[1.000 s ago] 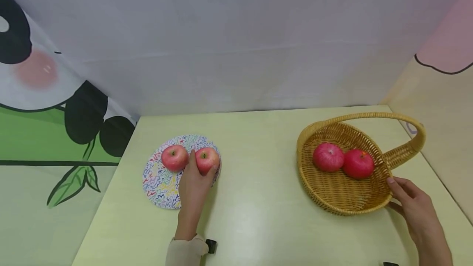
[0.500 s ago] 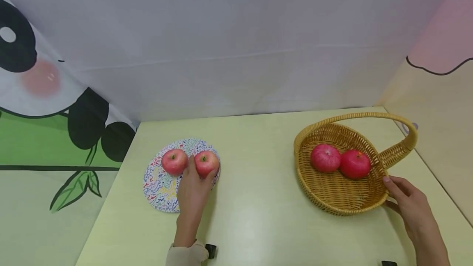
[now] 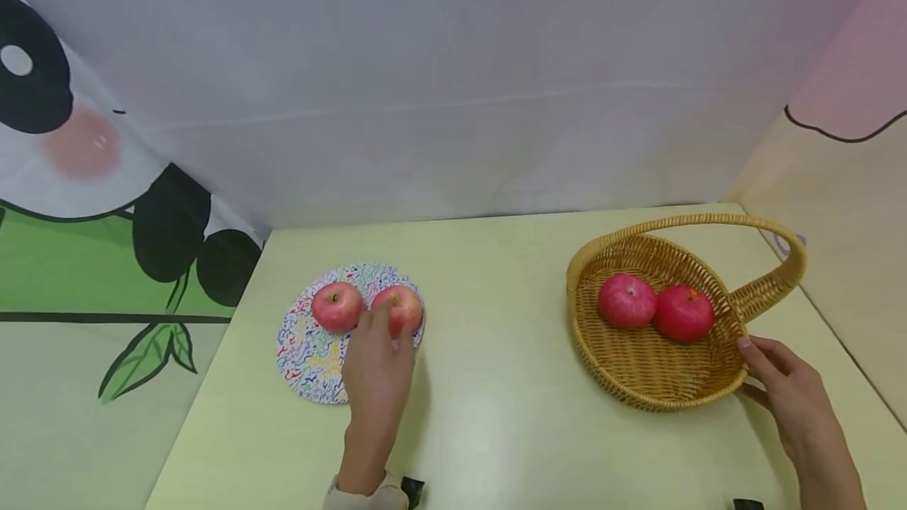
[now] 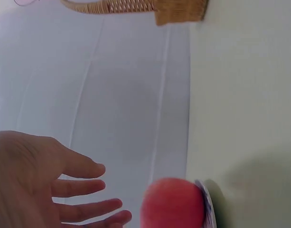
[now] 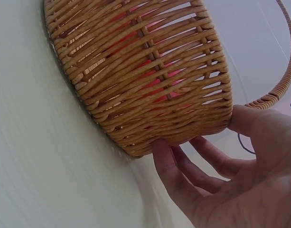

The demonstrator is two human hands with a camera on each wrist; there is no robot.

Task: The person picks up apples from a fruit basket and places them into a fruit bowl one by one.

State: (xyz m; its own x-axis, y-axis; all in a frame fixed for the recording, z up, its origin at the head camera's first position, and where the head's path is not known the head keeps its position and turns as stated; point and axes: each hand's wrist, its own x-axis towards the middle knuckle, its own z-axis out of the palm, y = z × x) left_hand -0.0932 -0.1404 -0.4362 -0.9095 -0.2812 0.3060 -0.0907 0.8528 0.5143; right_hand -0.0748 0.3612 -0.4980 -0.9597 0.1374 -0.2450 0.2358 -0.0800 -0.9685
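Two red-pink apples lie on a round plate (image 3: 305, 372) with a colourful squiggle pattern: one apple (image 3: 337, 307) on the left, another apple (image 3: 407, 310) on the right. Over the right apple's near side is my left hand (image 3: 379, 372); in the left wrist view its fingers are extended, apart from the apple, and hold nothing. My right hand (image 3: 797, 400) pinches the rim of a wicker basket (image 3: 659, 380), thumb on the edge and fingers against the outer wall. Inside sit a streaked pinkish-red round fruit (image 3: 627, 301) and a red fruit with an orange tip (image 3: 683, 313).
The basket's tall arched handle (image 3: 694, 220) rises over its back and right side. Basket and plate stand apart on a pale yellow table (image 3: 489, 337). A grey-white cloth (image 3: 453, 101) hangs behind, and a printed cartoon panel (image 3: 163, 258) borders the left.
My left hand has let go of the right apple and lifted slightly above it; the apple stays on the plate. My right hand keeps its hold on the basket. The camera view shifted a little.
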